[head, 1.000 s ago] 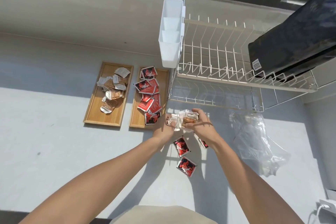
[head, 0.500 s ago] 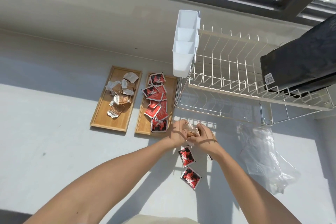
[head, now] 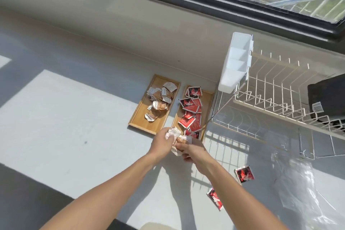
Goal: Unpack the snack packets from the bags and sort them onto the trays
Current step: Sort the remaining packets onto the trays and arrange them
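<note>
Both hands, left hand [head: 162,142] and right hand [head: 193,152], grasp a bunch of white-and-brown snack packets [head: 177,141] together just in front of 2 wooden trays [head: 139,115]. 2 red packets [head: 244,173] lie on the counter [head: 74,117] nearby.

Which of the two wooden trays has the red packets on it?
The right tray, next to the dish rack; the left tray holds only white and brown packets.

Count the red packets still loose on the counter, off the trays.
2. One red packet lies right of the right hand; the other is nearer, beside that forearm. More may hide under the arms.
</note>
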